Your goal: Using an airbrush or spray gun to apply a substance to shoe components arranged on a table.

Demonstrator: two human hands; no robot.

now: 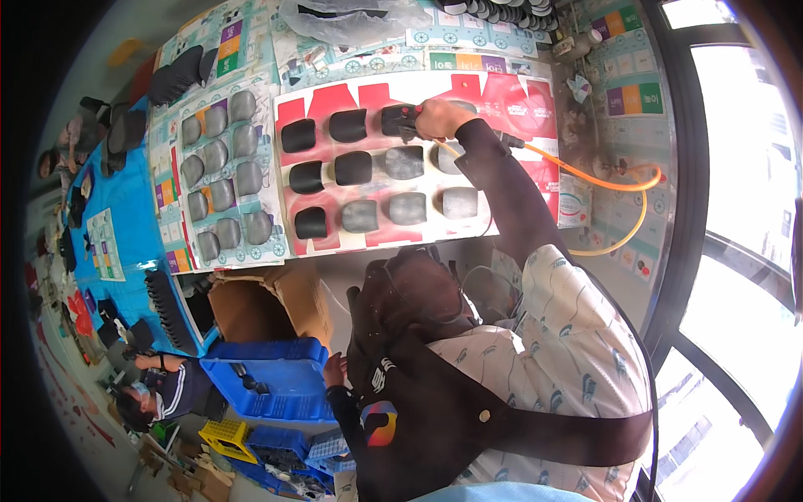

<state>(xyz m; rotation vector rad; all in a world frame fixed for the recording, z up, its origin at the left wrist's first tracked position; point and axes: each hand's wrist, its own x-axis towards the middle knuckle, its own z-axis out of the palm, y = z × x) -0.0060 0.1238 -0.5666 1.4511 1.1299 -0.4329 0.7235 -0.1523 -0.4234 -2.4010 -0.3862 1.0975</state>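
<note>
My right hand (441, 120) is closed around a dark spray gun (405, 120) with a red part, held over the back row on a red and white board (535, 180). An orange hose (577, 170) runs from it to the right. Rounded, curved pads lie on the board in rows: those toward the left, such as one pad (306, 177), are black, while others, such as another pad (407, 209), look grey. Part of a pad shows behind my right hand. My left hand (336, 369) is low at my side near a blue crate (276, 410), fingers loosely apart, holding nothing visible.
Left of the board, several grey pads (248, 178) lie on a printed sheet. A clear plastic bag (351, 21) is at the back. An open cardboard box (268, 305) stands below the table edge. Another person (171, 385) is at the far left; windows (736, 167) line the right.
</note>
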